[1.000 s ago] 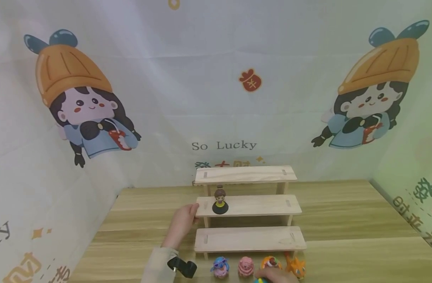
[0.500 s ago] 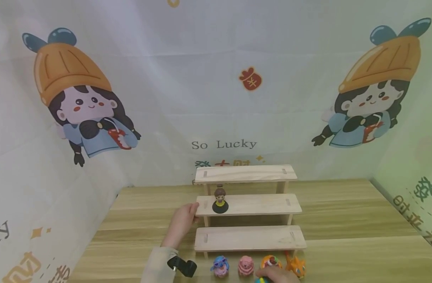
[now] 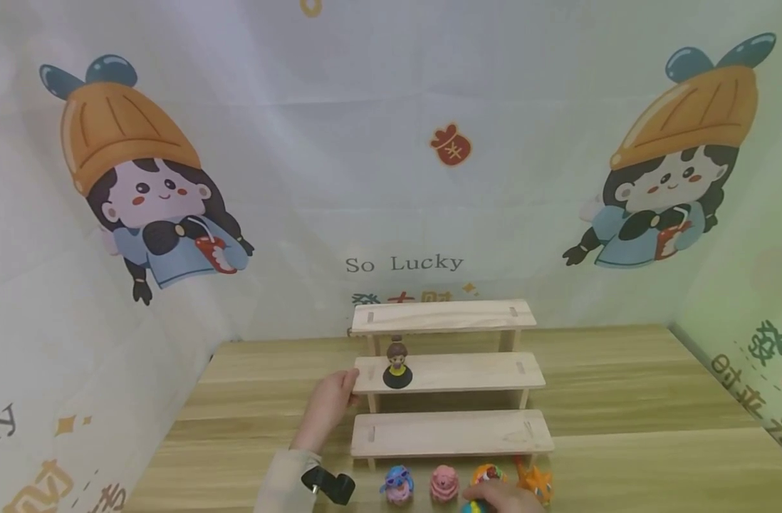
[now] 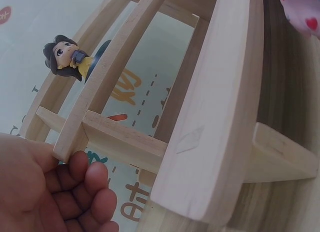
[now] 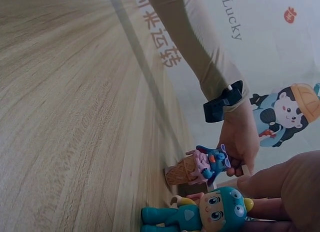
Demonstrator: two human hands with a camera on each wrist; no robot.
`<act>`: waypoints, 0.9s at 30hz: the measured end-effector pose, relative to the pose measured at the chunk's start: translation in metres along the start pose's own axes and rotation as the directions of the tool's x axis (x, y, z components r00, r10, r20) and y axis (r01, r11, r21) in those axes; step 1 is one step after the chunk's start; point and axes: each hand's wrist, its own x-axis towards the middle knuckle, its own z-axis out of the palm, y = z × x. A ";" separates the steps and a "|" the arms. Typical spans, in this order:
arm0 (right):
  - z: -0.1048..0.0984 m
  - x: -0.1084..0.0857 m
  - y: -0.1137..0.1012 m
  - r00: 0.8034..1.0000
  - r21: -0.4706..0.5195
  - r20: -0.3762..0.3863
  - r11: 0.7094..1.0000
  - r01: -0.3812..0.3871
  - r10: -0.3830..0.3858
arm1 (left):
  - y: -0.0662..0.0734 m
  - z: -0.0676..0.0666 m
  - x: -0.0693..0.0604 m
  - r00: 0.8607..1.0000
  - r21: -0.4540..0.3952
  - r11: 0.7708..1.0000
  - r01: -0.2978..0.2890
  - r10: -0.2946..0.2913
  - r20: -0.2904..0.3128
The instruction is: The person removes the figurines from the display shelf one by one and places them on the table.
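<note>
My left hand pinches the left end of the middle board of a three-tier wooden display shelf. In the left wrist view its curled fingers lie at the board's end. On that board stands a small figurine with brown hair, a yellow dress and a black base. At the front, my right hand holds a teal-hooded doll figure by its head; the doll is upright on the table, and in the head view it is mostly cut off by the lower edge.
In front of the shelf stand a blue figure on an ice-cream cone, a pink figure, an orange-topped figure partly behind my right hand, and an orange figure. A printed cloth hangs behind the wood-grain table.
</note>
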 end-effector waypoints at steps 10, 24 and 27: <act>-0.001 -0.003 0.000 0.991 -0.040 -0.087 0.994 0.098 -0.101 | -0.001 0.000 0.001 1.000 0.018 1.000 -0.005 0.005 -0.006; -0.017 -0.003 -0.020 0.996 -0.007 -0.078 0.999 -0.043 0.042 | 0.001 -0.002 -0.001 1.000 0.011 1.000 -0.002 0.002 0.005; -0.021 -0.002 -0.023 0.996 0.015 -0.085 1.000 -0.027 0.028 | 0.001 -0.002 -0.001 1.000 0.013 1.000 -0.009 0.009 0.000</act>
